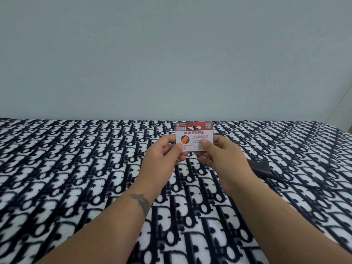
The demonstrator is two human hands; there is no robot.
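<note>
Holding a small printed card [194, 136] upright, the person has it raised above the patterned blanket [76, 168], its back towards the camera. The left hand [162, 159] pinches the lower left corner, thumb on the near side and fingers curled behind. The right hand [219, 157] pinches the lower right part the same way. Whatever sits on the far side is hidden. Both grips are low on the card, so pulling the hands apart could probably tear it crookedly or bend it. If anything small comes loose, it may drop and be hard to spot on the busy pattern. A dark tool with a cord [261, 165] lies near the right wrist, and a careless elbow could snag it.
</note>
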